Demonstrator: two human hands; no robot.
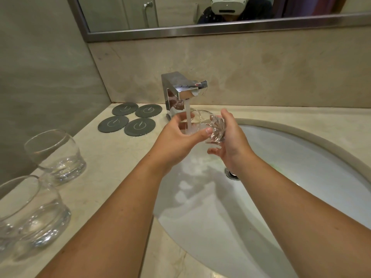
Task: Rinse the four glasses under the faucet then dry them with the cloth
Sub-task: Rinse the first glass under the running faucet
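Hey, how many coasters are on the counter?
4, clustered two by two on the counter left of the faucet: back-left coaster, back-right coaster, front-left coaster, front-right coaster. None looks hidden.

Cream counter [112, 157] with faint tan marble veining. Glossy white sink [301, 177]. Mirror-bright chrome faucet [174, 85]. Four dark grey coasters [140, 127], each marked with a thin white flame-shaped line. Clear, colourless held glass [212, 127] and standing glasses [58, 155]. Grey-green streaked side wall [40, 77].
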